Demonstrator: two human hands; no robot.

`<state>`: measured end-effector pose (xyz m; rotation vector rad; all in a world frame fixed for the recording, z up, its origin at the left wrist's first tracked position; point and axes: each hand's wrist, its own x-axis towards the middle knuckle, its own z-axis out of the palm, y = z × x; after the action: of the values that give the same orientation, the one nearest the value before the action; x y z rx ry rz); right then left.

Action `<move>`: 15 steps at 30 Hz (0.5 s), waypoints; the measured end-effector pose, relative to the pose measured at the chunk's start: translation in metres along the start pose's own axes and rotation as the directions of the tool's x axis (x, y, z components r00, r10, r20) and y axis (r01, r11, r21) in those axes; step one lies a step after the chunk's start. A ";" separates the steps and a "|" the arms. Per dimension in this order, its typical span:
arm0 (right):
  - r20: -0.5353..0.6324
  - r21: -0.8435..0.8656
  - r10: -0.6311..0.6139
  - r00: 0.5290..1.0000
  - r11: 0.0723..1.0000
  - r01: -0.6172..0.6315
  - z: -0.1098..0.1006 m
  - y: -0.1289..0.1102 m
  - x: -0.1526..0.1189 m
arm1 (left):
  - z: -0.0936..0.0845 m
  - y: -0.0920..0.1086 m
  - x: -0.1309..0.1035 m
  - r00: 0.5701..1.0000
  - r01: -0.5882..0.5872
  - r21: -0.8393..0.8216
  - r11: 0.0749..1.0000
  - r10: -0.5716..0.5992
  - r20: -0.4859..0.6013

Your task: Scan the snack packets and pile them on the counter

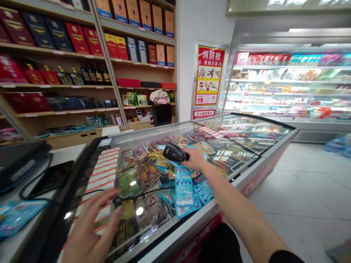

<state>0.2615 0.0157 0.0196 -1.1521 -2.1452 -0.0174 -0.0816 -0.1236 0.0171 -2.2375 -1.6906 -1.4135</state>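
My right hand (pixel 194 159) is closed around the handle of a black barcode scanner (pixel 173 152), whose head points left above the freezer's glass top. Just below it, several blue packets (pixel 184 186) lie in a loose pile on the glass, with some gold ones among them. The scanner's black cable (pixel 153 190) runs left across the glass toward the counter. At the lower left, my left hand (pixel 94 223) hovers over the near end of the freezer with fingers apart and nothing in them, close to the cable.
The chest freezer (pixel 263 162) holds ice-cream packs under glass. On the left, a counter carries a black machine (pixel 22 160), a dark tablet-like slab (pixel 52 179) and more blue packets (pixel 19 215). Shelves of boxed bottles (pixel 78 38) stand behind; a lit refrigerated display (pixel 290 87) is at right.
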 end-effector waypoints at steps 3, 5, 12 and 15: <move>-0.042 0.014 0.034 0.999 0.999 -0.033 -0.008 0.010 -0.012 | 0.048 0.038 0.000 0.967 -0.078 -0.116 0.990 0.103 0.231; -0.074 0.033 0.045 0.996 0.999 -0.043 -0.013 0.015 -0.020 | 0.074 0.061 -0.005 0.931 -0.077 -0.129 0.989 0.118 0.345; -0.144 0.080 0.071 0.987 0.995 -0.060 -0.027 0.024 -0.033 | 0.128 0.123 -0.008 0.734 -0.293 -0.159 0.943 0.328 0.595; -0.138 0.097 0.064 0.988 0.994 -0.051 -0.032 0.027 -0.033 | 0.147 0.141 0.004 0.593 -0.413 -0.234 0.880 0.455 0.664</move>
<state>0.3115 -0.0026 0.0169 -1.1246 -1.9676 0.0266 0.1206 -0.1082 0.0008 -3.1807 -0.9997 -0.4945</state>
